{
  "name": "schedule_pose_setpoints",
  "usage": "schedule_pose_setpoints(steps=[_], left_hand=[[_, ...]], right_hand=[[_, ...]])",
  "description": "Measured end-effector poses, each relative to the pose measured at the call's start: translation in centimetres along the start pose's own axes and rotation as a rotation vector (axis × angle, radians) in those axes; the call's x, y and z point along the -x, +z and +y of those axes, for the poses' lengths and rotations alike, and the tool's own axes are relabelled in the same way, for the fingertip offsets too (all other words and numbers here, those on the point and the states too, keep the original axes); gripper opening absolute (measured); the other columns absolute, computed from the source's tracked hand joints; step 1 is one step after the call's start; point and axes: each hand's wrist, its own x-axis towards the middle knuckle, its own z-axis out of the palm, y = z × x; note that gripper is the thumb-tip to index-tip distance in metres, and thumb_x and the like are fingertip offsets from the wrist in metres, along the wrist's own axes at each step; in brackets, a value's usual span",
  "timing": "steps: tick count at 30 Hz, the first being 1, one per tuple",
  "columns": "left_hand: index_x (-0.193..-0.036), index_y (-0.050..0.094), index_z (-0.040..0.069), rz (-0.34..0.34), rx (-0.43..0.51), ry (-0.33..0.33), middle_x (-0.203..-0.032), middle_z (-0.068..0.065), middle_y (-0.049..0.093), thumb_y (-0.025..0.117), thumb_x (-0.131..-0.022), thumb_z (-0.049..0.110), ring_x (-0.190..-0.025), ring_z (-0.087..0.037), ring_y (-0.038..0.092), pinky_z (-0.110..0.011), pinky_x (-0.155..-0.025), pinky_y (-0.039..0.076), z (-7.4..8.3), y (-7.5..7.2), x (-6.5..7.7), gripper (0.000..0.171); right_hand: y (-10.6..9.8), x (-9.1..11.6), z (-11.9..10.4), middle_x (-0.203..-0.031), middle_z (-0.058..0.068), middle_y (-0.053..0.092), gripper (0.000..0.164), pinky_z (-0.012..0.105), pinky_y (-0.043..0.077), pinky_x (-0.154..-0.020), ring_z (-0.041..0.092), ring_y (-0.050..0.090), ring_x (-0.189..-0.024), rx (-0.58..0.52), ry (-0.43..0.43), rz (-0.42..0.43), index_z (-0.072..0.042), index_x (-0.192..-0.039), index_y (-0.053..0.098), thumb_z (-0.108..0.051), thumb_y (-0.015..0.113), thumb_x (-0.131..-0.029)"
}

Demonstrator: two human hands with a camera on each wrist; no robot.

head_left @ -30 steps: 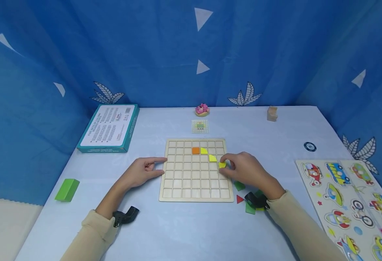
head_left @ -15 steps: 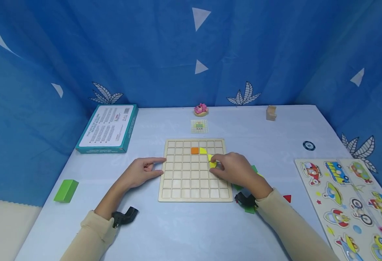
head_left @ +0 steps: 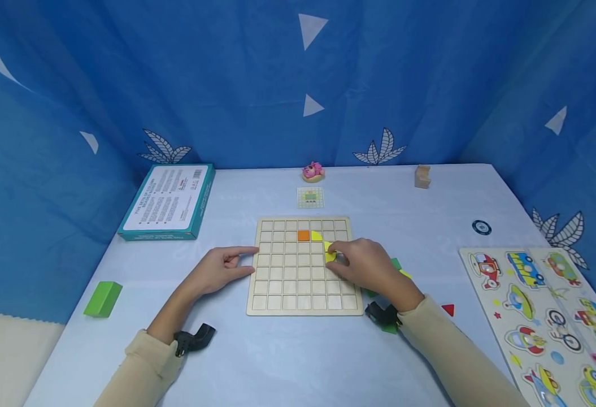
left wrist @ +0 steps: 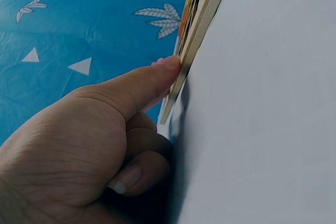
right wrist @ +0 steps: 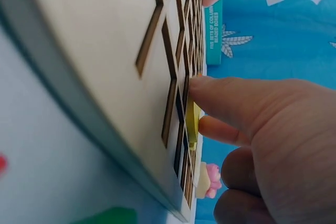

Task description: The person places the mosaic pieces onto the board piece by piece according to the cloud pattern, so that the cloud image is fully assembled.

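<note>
A light wooden grid board (head_left: 290, 288) lies on the table. My left hand (head_left: 218, 271) touches its left edge with index finger and thumb extended; in the left wrist view the other fingers fold in. Over the right part of the grid, my right hand (head_left: 369, 263) pinches a yellow tile (head_left: 330, 256) between thumb and index finger, low at the cells. Its outline is partly hidden by the fingers. An orange square tile (head_left: 304, 235) and a yellow rounded tile (head_left: 316, 236) sit side by side in upper cells. Another yellow tile (head_left: 327, 246) is partly covered by the right index finger.
Behind the board lie a small pattern card (head_left: 310, 198) and a pink figurine (head_left: 313, 172). Green pieces (head_left: 396, 263) and a red triangle (head_left: 448, 310) lie around my right forearm. A boxed set (head_left: 165, 200), a green block (head_left: 103, 299) and a picture puzzle (head_left: 536, 322) flank the board.
My right hand has moved left from the board's right edge, carrying the yellow tile to a cell just below the other yellow tile. The left hand has stayed at the board's edge.
</note>
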Motion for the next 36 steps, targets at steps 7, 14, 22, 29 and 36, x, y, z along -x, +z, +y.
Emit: schedule_pose_setpoints(steps=[7,14,22,29,36], left_hand=[[-0.133,0.070,0.021,0.005,0.003,0.001,-0.056,0.005,0.035,0.080,-0.090,0.028,-0.051,-0.013,0.032,-0.029,-0.058,0.035,0.0,0.0,0.0,0.044],[-0.134,0.069,0.019,-0.014,0.021,-0.008,-0.055,0.005,0.035,0.079,-0.091,0.028,-0.050,-0.012,0.032,-0.028,-0.056,0.032,-0.1,0.1,0.3,0.045],[-0.133,0.070,0.019,0.000,0.020,0.023,-0.056,0.005,0.034,0.080,-0.090,0.027,-0.051,-0.012,0.031,-0.028,-0.057,0.033,0.0,0.0,0.0,0.045],[-0.133,0.070,0.018,-0.003,0.018,0.012,-0.056,0.005,0.034,0.080,-0.090,0.028,-0.051,-0.012,0.031,-0.028,-0.058,0.034,0.0,0.0,0.0,0.045],[-0.133,0.069,0.017,-0.007,0.035,0.015,-0.055,0.006,0.034,0.080,-0.090,0.028,-0.050,-0.012,0.031,-0.029,-0.059,0.035,0.0,0.1,-0.1,0.046]], right_hand=[[-0.3,0.2,0.3,-0.055,-0.009,0.046,0.027,0.027,0.032,-0.050,0.010,0.043,-0.053,-0.008,0.023,-0.005,-0.017,-0.111,0.078,-0.033,0.080,-0.090],[-2.2,1.0,1.3,-0.057,-0.007,0.045,0.028,0.029,0.033,-0.049,0.012,0.042,-0.052,-0.094,0.064,0.040,-0.018,-0.116,0.077,-0.030,0.080,-0.091],[-6.4,2.5,3.3,-0.057,-0.003,0.041,0.025,0.029,0.035,-0.050,0.017,0.043,-0.053,-0.173,0.100,0.128,-0.015,-0.117,0.076,-0.021,0.078,-0.093],[-7.0,4.6,5.9,-0.059,-0.002,0.042,0.022,0.028,0.034,-0.048,0.018,0.042,-0.054,-0.198,0.157,0.087,-0.012,-0.115,0.077,-0.014,0.077,-0.093],[-5.3,4.3,7.3,-0.060,-0.001,0.043,0.029,0.028,0.033,-0.048,0.018,0.042,-0.053,-0.277,0.177,-0.006,-0.011,-0.123,0.073,-0.015,0.075,-0.095]])
